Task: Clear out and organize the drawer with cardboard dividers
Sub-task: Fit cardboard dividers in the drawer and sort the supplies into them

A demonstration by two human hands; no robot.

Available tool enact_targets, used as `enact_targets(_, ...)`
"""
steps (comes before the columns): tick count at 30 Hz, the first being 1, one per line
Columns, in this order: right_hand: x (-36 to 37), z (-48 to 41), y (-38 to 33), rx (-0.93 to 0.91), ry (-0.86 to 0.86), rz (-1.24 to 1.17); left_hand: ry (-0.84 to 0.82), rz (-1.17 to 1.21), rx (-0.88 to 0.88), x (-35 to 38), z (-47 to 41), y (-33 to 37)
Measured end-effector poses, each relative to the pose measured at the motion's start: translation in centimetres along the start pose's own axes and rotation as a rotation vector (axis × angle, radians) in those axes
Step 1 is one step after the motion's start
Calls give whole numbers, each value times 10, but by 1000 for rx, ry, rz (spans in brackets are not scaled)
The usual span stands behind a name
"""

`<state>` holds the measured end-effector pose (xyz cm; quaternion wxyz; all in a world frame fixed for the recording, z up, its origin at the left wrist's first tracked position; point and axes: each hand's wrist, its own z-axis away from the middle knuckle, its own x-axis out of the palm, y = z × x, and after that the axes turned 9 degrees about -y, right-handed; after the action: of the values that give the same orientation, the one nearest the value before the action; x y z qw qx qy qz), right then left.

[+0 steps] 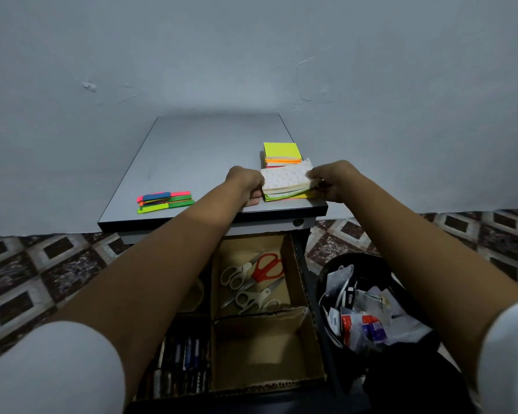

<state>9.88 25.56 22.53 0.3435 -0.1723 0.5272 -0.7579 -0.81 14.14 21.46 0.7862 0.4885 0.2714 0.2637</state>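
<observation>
Both hands work at the near edge of the worktop (192,150). Left hand (245,185) grips the left end of a pad stack (284,182). Right hand (331,182) pinches its right end, lower sheets fanned. Neon sticky notes (278,150) lie just behind, coloured strips (165,201) well left. Below is an open drawer (299,377): scissors (251,279) in the far cardboard compartment, pens (186,354) to the left. A full bin (371,309) stands beside it.

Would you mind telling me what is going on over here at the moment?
A person is sorting stationery from an open drawer. The left hand and right hand grip opposite ends of a stack of sticky note pads on the cabinet top, near its front edge. Another sticky note stack sits just behind, and neon page-marker strips lie to the left. Below, cardboard dividers hold scissors in one compartment and pens in another. A black bin of discarded packaging stands at the right.
</observation>
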Motion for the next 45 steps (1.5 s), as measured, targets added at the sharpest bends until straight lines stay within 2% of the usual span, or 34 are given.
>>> enact_targets(6,1,4,-1,-48,9,-33,-43,41,-1,-3,3,-1)
enact_targets(13,-3,13,-6,-88,-18,-208,-150,174,10,-14,12,-4)
enact_targets(18,-4,38,4,-124,-93,-338,-368,461,-8,-29,46,-11)
enact_targets(21,3,64,21,-120,-152,-344,-423,615,18,-40,70,-30)
enact_targets(27,19,115,77,-4,-275,-233,-374,606,-58,-54,118,-96)
enact_targets(32,32,133,134,140,-277,-120,-264,527,-133,-60,149,-157)
enact_targets(40,30,145,179,268,-403,-17,-47,400,-82,-77,161,-202)
enact_targets(45,30,147,184,258,-367,192,103,421,-47,-91,156,-211)
